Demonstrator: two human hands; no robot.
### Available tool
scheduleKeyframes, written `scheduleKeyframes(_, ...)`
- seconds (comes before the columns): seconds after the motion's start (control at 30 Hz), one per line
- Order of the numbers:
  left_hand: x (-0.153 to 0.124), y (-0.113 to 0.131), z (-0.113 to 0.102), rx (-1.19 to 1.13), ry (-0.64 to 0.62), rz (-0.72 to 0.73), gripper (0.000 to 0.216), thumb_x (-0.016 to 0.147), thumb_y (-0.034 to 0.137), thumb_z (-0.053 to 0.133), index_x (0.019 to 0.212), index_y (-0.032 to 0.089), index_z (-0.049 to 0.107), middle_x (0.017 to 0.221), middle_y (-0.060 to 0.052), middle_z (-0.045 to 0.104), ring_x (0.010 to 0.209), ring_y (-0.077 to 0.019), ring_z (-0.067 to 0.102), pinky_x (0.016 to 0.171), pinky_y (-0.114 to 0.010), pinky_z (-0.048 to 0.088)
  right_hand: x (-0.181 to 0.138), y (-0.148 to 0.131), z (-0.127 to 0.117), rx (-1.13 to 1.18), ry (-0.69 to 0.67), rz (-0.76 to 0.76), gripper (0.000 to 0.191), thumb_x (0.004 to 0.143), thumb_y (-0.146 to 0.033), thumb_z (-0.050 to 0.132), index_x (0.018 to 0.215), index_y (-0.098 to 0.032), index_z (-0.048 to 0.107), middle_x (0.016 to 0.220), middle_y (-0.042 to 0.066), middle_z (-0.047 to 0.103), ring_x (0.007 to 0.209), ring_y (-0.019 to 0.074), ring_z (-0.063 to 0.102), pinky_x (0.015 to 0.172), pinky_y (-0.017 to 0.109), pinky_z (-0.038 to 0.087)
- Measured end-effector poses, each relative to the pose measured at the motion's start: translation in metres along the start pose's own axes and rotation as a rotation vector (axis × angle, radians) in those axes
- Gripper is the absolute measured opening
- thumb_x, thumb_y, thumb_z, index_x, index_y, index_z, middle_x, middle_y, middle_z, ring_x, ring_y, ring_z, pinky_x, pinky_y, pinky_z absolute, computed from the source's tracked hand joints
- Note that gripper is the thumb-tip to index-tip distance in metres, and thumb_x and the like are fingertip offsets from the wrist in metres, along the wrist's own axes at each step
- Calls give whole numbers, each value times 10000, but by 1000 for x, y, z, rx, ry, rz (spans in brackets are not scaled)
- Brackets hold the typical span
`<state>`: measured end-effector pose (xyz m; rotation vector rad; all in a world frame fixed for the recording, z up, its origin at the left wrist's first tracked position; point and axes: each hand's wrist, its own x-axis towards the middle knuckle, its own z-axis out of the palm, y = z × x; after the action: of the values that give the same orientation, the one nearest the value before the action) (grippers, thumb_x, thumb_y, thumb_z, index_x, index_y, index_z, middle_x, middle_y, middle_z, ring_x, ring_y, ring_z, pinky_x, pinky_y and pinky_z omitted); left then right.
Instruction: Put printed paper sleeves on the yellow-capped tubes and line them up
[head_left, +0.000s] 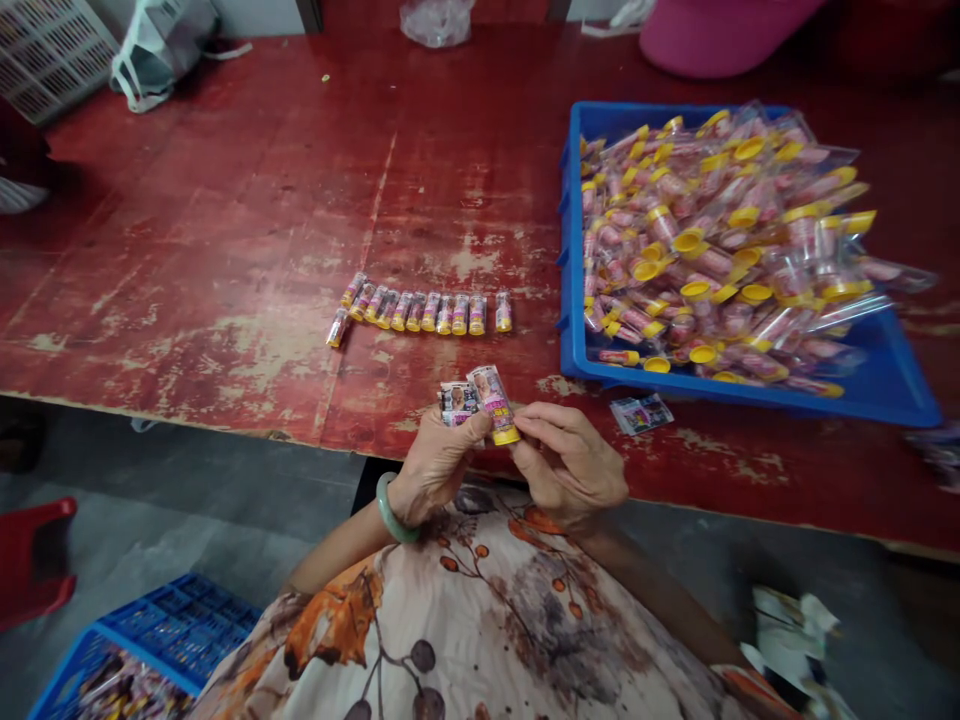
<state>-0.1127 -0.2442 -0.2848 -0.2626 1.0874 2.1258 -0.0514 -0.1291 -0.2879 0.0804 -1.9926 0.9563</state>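
My left hand, a green bangle on its wrist, is closed around a few printed labels and a small yellow-capped tube. The tube tilts, its yellow end toward me, and a printed wrap covers its side. My right hand is closed, with thumb and forefinger pinching at the tube's lower right edge by the cap. Beyond my hands, several wrapped tubes stand in a row on the red table. One tube lies at the row's left end, a little nearer.
A blue tray, heaped with yellow-capped tubes, stands at the right. Loose labels lie before it. At the back are a pink tub and plastic bag. A blue crate and red stool are below left.
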Motion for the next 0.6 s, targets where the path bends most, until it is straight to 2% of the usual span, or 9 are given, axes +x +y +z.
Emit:
scheduleKeyframes(0.2, -2, -2, 2, -18, -20, 28, 428, 479, 376, 922, 765, 155, 693, 732, -2, 679, 646, -117, 586, 724, -269, 470, -3, -1, 0, -13, 18, -25, 288, 818, -12, 602, 986, -225, 701, 911, 50, 721, 785, 182, 706, 657, 301, 608)
scheduleKeyframes(0.4, -5, -3, 5, -28, -56, 12, 411, 496, 356, 919, 775, 149, 699, 761, -10, 689, 681, -127, 605, 780, -288, 481, -4, -4, -1, -82, 52, -29, 255, 834, -31, 596, 958, -234, 686, 878, 44, 717, 734, 169, 697, 619, 299, 598)
scheduleKeyframes(0.6, -4, -7, 4, -32, -41, 2, 419, 488, 357, 920, 762, 146, 684, 743, -7, 680, 670, -124, 597, 735, -271, 471, -5, -6, -1, -100, 75, -34, 261, 821, -16, 609, 946, -233, 682, 873, 40, 714, 729, 162, 693, 620, 284, 587)
